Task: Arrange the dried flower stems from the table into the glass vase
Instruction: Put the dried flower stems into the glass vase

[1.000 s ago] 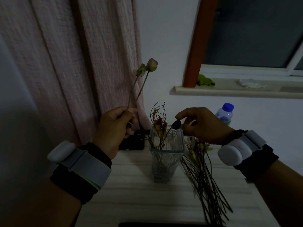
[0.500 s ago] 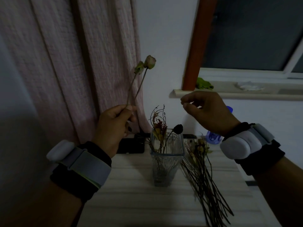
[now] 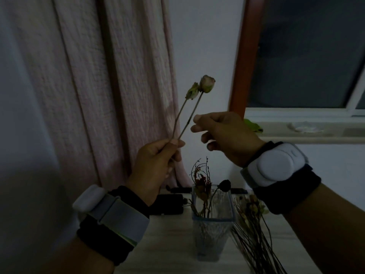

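Note:
My left hand is raised above the table and pinches two dried rose stems, their pale buds pointing up to the right. My right hand hovers just right of those stems with its fingers curled and thumb near the forefinger, holding nothing; its fingertips are close to the stems but apart from them. Below, the square glass vase stands on the table with a dark round flower head and several reddish twigs in it. A bundle of loose dried stems lies on the table to the vase's right.
A pink curtain hangs behind on the left. Dark devices lie at the table's back edge behind the vase. A window sill with a green cloth and a white dish runs along the right wall.
My right hand let go of the dark flower head in the vase and rose up and left toward the rose stems. My left hand lifted the two stems slightly toward the middle.

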### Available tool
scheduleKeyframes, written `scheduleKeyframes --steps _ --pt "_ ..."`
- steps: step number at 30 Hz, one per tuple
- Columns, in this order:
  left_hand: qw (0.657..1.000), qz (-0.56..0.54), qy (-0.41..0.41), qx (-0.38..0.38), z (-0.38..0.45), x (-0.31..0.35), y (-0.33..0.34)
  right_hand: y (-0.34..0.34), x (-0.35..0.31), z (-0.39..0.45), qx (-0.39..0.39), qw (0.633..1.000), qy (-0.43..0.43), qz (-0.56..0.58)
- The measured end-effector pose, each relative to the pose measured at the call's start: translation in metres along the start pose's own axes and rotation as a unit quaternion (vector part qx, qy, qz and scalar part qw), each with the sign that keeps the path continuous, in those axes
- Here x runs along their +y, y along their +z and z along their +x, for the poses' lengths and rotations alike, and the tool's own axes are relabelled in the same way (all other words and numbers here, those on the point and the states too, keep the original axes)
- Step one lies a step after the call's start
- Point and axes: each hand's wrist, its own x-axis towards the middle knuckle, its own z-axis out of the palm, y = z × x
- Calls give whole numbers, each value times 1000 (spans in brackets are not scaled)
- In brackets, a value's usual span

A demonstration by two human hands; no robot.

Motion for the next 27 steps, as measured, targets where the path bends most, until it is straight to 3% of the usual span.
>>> scheduleKeyframes --steps 10,19,27 --pt "999 25 5 -35 -6 4 -9 10 -3 3 21 999 -11 41" --pt "1000 25 -15 -8 -10 1 -7 1 -8 -7 28 996 -26 86" --pt "997 2 -27 69 -11 0 -11 -27 -28 -23 34 993 -81 84"
